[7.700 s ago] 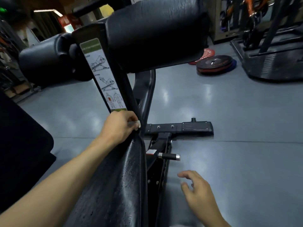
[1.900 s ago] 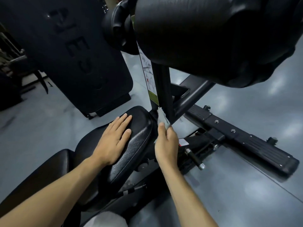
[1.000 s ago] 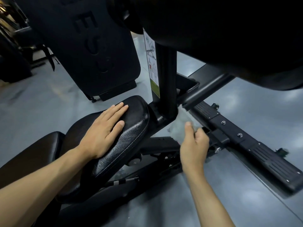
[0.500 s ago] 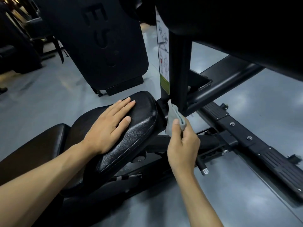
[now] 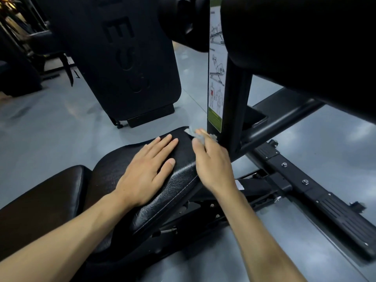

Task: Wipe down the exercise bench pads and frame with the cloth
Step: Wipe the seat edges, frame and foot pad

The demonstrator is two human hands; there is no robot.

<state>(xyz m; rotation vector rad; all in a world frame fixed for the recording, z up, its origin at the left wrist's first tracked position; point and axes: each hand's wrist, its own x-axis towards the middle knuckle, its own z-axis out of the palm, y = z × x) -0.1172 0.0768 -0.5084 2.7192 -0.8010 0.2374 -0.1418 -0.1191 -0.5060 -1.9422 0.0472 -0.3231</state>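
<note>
The black seat pad (image 5: 179, 186) of the bench tilts up in front of me, and my left hand (image 5: 146, 171) lies flat on it with straight fingers. My right hand (image 5: 211, 161) pinches a small grey cloth (image 5: 198, 136) against the front tip of the pad, at the foot of the black upright post (image 5: 236, 110). A white and green instruction sticker (image 5: 216, 84) runs down that post. A large roller pad (image 5: 305, 47) hangs overhead at the upper right. The bench's foot bar (image 5: 325, 202) stretches along the floor to the lower right.
Another black padded board (image 5: 126, 58) with raised letters leans at the upper left. A darker back pad (image 5: 40, 196) lies at the lower left. Grey glossy floor (image 5: 50, 129) surrounds the bench, with dim gym equipment (image 5: 20, 58) far left.
My right hand has moved up and left with the cloth, from the lower side of the post to the seat pad's front tip. My left hand stays flat on the pad.
</note>
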